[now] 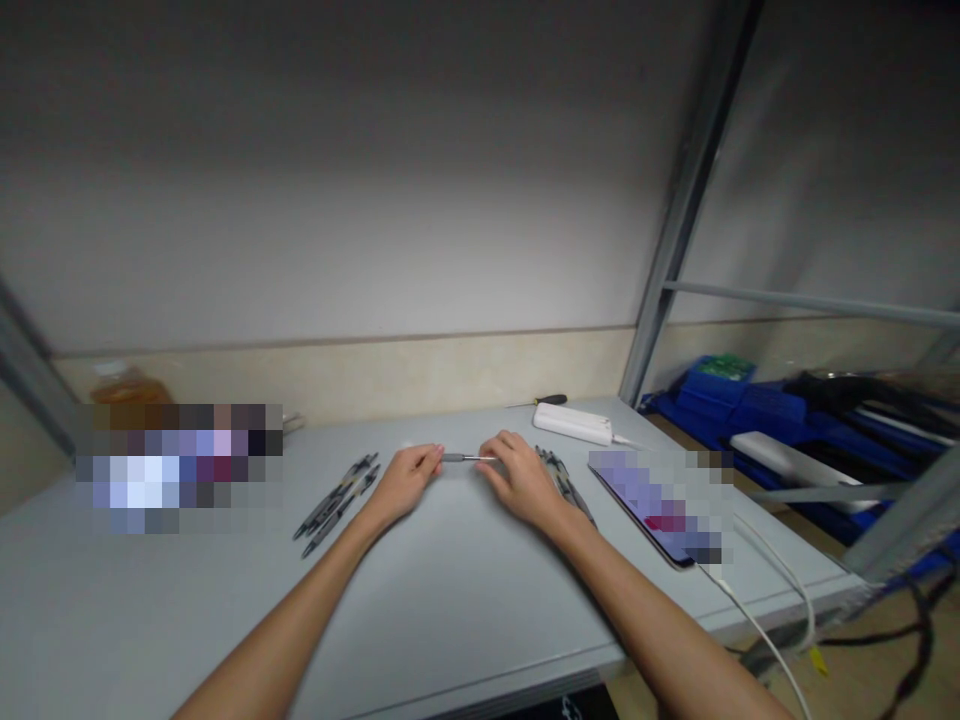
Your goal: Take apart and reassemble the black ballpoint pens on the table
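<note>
A: Where does the pen part lie relative to the fingers?

B: The slim grey pen part (466,458) runs level between the two hands, just above the pale grey worktop (465,590). The left hand (406,482) pinches its left end with fingers closed on it; the right hand (519,480) grips the right end, fingers curled over it.

A: What surrounds the hands?

B: A cluster of dark pens (337,503) lies left of the left hand, well apart from it. More pens (564,482) lie just beside the right hand, partly hidden by the wrist. Further right rests a phone (654,515) with a white cable (772,610). A white power strip (574,423) sits near the wall, behind the right hand.
</note>
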The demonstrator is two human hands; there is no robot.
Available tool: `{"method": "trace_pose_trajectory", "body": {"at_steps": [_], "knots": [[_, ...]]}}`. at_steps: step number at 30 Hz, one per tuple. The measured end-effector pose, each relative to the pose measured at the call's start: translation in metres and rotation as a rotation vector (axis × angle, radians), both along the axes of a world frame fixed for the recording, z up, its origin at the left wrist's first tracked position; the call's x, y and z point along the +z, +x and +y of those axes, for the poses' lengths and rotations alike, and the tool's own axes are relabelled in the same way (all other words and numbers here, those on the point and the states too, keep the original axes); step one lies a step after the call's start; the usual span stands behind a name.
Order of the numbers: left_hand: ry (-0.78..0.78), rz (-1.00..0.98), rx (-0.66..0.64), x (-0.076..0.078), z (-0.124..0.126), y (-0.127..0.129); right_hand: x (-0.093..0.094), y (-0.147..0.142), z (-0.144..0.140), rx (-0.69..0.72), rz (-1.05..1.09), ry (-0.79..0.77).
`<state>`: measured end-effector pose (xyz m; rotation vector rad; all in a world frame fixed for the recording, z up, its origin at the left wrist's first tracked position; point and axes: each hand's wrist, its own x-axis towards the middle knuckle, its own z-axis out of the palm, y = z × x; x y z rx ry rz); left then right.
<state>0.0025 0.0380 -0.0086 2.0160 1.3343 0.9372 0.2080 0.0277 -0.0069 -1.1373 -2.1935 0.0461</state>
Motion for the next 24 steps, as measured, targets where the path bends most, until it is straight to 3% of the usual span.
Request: {"method": "trace_pose_trajectory", "body": {"at_steps": [6,12,18,24], "knots": [[0.042,-0.006,0.038,0.004,-0.001,-0.002,0.008,0.003,0.001,-0.048,0.093,-0.209],[0.078,-0.016,0.074,0.004,-0.001,-0.002,0.008,0.007,0.006,0.045,0.301,-0.175],[0.056,-0.055,0.092,0.002,0.002,-0.006,0.006,0.009,0.009,0.033,0.408,-0.380],[0.050,-0.097,0.091,0.000,0.004,-0.007,0.006,0.010,0.012,0.109,0.589,-0.426]]}}
